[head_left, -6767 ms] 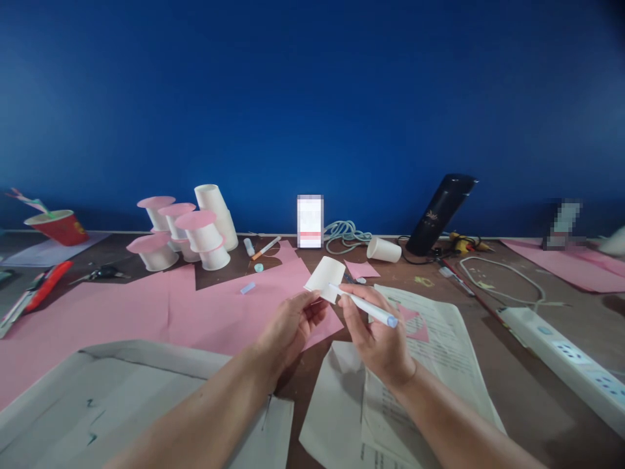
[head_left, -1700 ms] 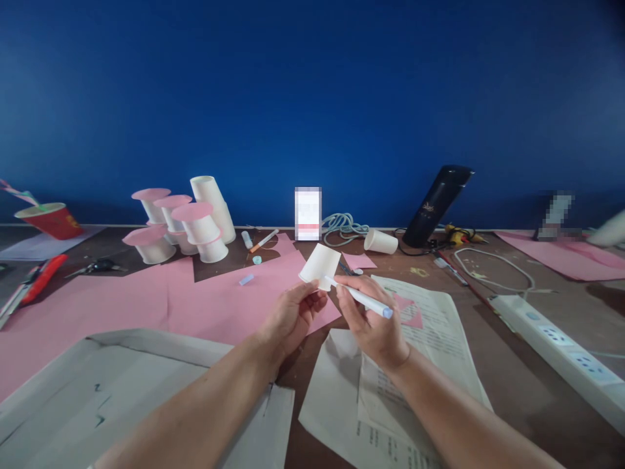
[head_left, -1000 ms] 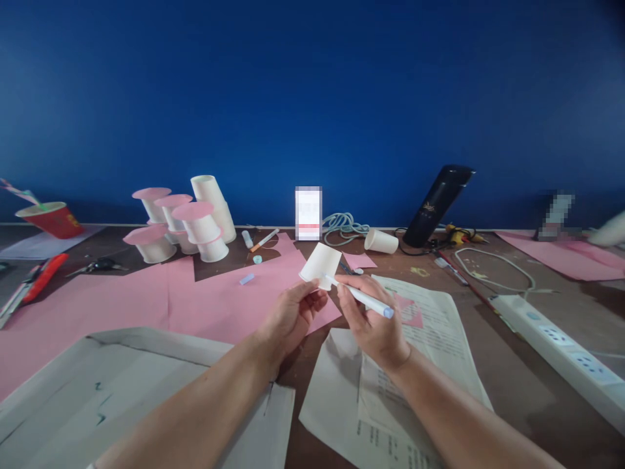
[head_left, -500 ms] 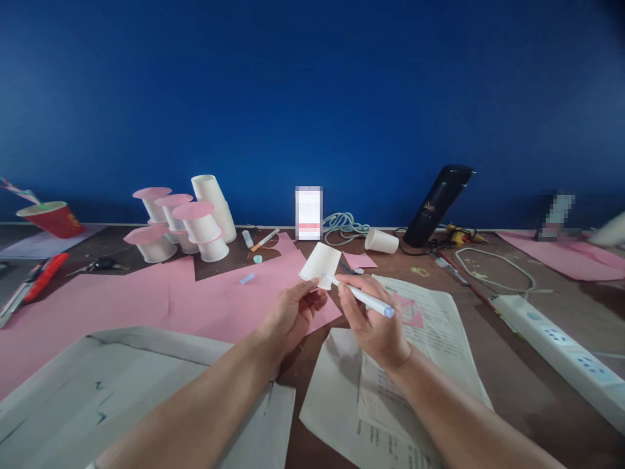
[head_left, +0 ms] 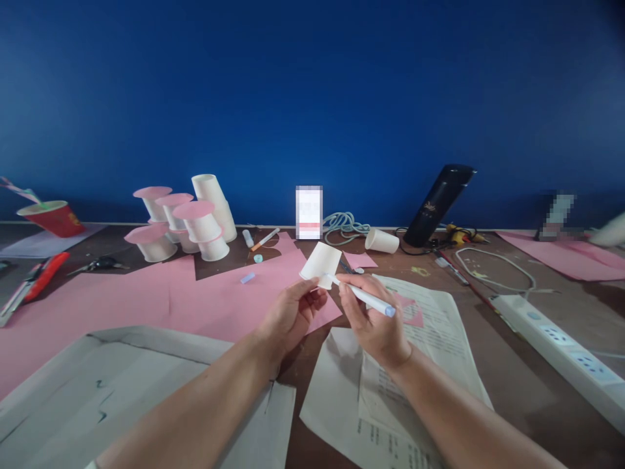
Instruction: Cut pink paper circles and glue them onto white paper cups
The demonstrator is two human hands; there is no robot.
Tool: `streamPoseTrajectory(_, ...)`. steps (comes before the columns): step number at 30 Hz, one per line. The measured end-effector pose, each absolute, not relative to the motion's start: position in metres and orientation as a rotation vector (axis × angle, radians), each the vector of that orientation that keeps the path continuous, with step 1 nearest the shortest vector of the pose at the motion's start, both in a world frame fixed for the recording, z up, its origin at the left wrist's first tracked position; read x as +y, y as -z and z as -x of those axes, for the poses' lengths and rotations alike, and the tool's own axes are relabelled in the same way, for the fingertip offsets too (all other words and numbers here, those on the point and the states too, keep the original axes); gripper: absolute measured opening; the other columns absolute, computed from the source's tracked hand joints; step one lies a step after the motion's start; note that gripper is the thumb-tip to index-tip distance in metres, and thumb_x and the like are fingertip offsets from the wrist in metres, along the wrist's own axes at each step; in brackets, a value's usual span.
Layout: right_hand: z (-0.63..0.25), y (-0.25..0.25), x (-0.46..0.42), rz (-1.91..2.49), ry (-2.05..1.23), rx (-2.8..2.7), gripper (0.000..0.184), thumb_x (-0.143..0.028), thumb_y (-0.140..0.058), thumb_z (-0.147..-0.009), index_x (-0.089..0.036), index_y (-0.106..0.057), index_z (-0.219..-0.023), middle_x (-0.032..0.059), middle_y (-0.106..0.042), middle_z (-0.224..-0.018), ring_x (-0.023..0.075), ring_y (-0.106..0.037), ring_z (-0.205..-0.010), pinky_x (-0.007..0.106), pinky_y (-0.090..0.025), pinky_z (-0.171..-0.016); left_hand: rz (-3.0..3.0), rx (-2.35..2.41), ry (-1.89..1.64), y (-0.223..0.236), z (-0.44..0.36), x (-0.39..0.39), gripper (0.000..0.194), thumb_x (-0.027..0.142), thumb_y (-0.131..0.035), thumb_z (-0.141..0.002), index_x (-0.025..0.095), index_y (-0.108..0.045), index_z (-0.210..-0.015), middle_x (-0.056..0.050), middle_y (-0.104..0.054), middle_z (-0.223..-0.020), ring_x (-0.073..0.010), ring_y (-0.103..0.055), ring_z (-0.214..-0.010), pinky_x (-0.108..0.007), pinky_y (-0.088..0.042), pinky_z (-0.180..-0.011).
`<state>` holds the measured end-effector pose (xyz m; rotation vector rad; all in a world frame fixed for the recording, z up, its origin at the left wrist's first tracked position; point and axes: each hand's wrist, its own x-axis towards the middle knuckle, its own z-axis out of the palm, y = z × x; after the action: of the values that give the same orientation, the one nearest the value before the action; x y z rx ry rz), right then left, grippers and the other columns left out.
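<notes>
My left hand (head_left: 295,312) grips a small white paper cup (head_left: 321,262) near its rim, tilted above the table. In my right hand (head_left: 374,319) is a white marker pen (head_left: 368,299) with a pale blue end, its tip at the cup's lower side. Whether the tip touches the cup I cannot tell. Beneath my left hand lies pink paper (head_left: 224,299); under my right wrist are printed sheets (head_left: 439,326). To the left stand several white cups with pink paper discs (head_left: 195,210) between and on top of them, beside a leaning stack of white cups (head_left: 215,205).
A white cup (head_left: 381,241) lies on its side by a coiled cable (head_left: 344,225). A lit phone (head_left: 309,212) stands at the wall. Right are a black bottle (head_left: 437,205) and a power strip (head_left: 556,339); left, a red-handled cutter (head_left: 46,277), keys (head_left: 103,263) and a red cup (head_left: 58,219).
Hardly anything differs. Both hands, the cup and the marker pen keep nearly the same place.
</notes>
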<state>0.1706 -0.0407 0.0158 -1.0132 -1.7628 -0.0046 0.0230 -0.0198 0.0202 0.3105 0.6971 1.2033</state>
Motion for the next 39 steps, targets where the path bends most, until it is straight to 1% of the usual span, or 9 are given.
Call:
streamPoseTrajectory(10,-0.1705,-0.0151,-0.0413,1.013,-0.011,-1.764,0.016,-0.016,-0.057,-0.089,-0.021,-0.062,-0.104,0.0041,-0.07,-0.094,0.0178,-0.065,-0.087,0.032,-0.052,-0.079,-0.304,0.695,-1.201,-0.0176,-0.0218,-0.0184,0.009,0.004,-0.06,-0.081,0.005,-0.066,-0.075,-0.006,-0.064,-0.07,-0.0086,-0.061,-0.061,-0.019,-0.054,-0.063)
streamPoseTrajectory(17,-0.1704,-0.0165,-0.0422,1.01,-0.03,-1.784,0.015,-0.016,-0.057,-0.089,-0.021,-0.062,-0.102,0.0034,-0.069,-0.088,0.0169,-0.064,-0.081,0.031,-0.052,-0.075,-0.305,0.693,-1.207,-0.0168,-0.0224,-0.0171,0.01,0.004,-0.06,-0.082,0.005,-0.066,-0.074,-0.007,-0.065,-0.07,-0.0084,-0.06,-0.061,-0.018,-0.054,-0.064)
streamPoseTrajectory(27,-0.1702,-0.0148,-0.0427,1.007,-0.038,-1.793,0.015,-0.017,-0.057,-0.089,-0.021,-0.062,-0.102,0.004,-0.069,-0.091,0.0178,-0.065,-0.082,0.032,-0.053,-0.076,-0.32,0.664,-1.206,-0.014,-0.0217,-0.0165,0.007,0.005,-0.063,-0.08,0.006,-0.066,-0.074,-0.007,-0.065,-0.071,-0.0086,-0.061,-0.064,-0.018,-0.053,-0.065)
streamPoseTrajectory(33,-0.1692,-0.015,-0.0433,1.006,-0.074,-1.797,0.014,-0.017,-0.057,-0.089,-0.021,-0.062,-0.102,0.004,-0.069,-0.091,0.0174,-0.065,-0.084,0.031,-0.053,-0.076,-0.321,0.668,-1.205,-0.0155,-0.0216,-0.0172,0.008,0.004,-0.061,-0.08,0.006,-0.066,-0.074,-0.007,-0.065,-0.072,-0.0086,-0.06,-0.064,-0.018,-0.053,-0.066)
streamPoseTrajectory(39,-0.1698,-0.0155,-0.0443,1.008,-0.09,-1.802,0.014,-0.017,-0.056,-0.089,-0.021,-0.062,-0.101,0.0042,-0.069,-0.09,0.0183,-0.065,-0.083,0.033,-0.052,-0.076,-0.311,0.705,-1.2,-0.0168,-0.0224,-0.0172,0.008,0.004,-0.061,-0.08,0.007,-0.065,-0.075,-0.006,-0.064,-0.07,-0.0079,-0.059,-0.062,-0.018,-0.052,-0.062)
